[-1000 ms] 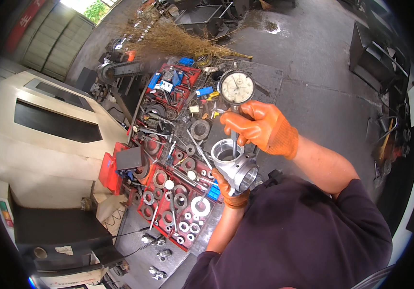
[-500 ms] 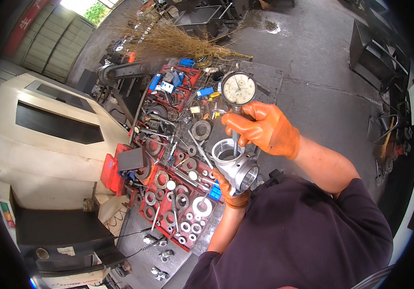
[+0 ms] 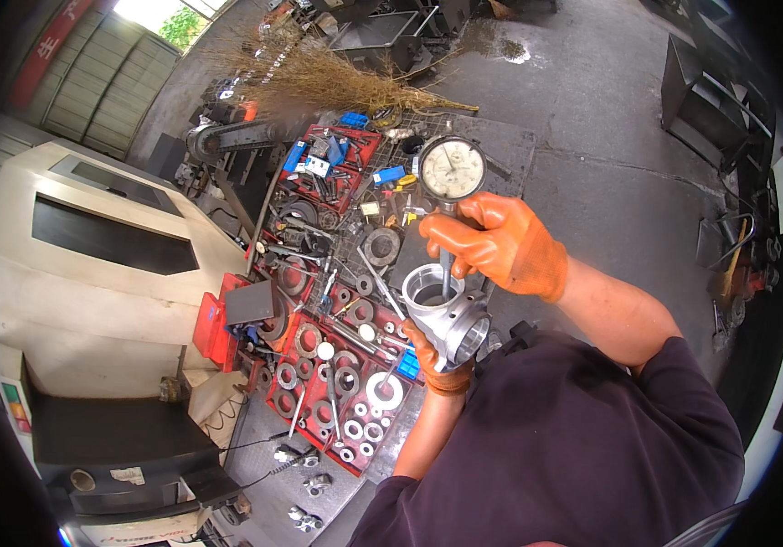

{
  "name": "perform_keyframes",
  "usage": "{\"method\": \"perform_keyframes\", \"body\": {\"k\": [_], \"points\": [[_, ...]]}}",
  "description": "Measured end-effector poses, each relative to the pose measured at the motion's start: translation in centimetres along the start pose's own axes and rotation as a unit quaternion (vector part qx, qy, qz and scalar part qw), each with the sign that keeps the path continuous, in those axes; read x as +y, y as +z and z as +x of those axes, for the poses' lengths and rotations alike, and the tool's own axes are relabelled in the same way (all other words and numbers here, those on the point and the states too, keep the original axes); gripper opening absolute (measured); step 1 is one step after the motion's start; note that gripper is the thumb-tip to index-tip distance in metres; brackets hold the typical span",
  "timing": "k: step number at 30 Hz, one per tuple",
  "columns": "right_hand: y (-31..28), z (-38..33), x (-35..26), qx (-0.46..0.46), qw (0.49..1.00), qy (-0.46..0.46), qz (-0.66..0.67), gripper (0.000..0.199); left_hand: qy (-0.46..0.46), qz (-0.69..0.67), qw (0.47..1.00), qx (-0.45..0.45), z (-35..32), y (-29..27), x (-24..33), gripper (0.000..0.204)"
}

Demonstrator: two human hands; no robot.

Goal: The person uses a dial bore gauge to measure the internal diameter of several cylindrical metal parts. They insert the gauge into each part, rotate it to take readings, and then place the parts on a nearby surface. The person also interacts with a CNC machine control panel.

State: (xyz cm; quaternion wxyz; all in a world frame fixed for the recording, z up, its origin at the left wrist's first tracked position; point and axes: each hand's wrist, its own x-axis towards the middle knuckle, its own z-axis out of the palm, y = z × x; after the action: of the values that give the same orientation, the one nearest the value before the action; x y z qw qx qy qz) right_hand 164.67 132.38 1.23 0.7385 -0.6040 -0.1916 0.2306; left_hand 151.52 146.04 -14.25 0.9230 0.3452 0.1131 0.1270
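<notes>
My right hand (image 3: 496, 244), in an orange rubber glove, is closed round the stem of a dial bore gauge (image 3: 452, 168). The gauge's round white dial faces up, and its rod reaches down into the open top of a silver metal housing (image 3: 437, 314). That housing is a machined tube with a second round opening at its lower right. From below and the left, my left hand (image 3: 439, 366), gloved in orange too, grips the housing; the body of the part hides some of its fingers. The tip of the gauge inside the bore is out of sight.
Red trays (image 3: 275, 401) hold several metal rings and more dial gauges. Behind them lie blue boxes (image 3: 389, 174) and loose tools on a wire-mesh surface. A cream machine (image 3: 100, 301) stands at left, a twig broom (image 3: 337, 87) at the back. Small metal parts (image 3: 305, 520) sit at the lower left.
Hardly anything differs. Both hands, the gauge and the housing keep nearly the same place, with only a very slight shift of the whole view.
</notes>
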Motion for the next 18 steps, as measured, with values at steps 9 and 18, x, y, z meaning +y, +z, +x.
{"method": "perform_keyframes", "body": {"k": [9,18], "points": [[-0.7,0.0,1.1,-0.018,0.999,-0.007,0.026,0.026,-0.045,-0.001,0.997,-0.058,-0.1,1.1,1.7,0.083],[-0.1,-2.6,-1.5,-0.150,0.965,-0.096,-0.190,0.025,-0.031,0.311,0.946,-0.085,1.8,0.4,1.5,0.069]]}}
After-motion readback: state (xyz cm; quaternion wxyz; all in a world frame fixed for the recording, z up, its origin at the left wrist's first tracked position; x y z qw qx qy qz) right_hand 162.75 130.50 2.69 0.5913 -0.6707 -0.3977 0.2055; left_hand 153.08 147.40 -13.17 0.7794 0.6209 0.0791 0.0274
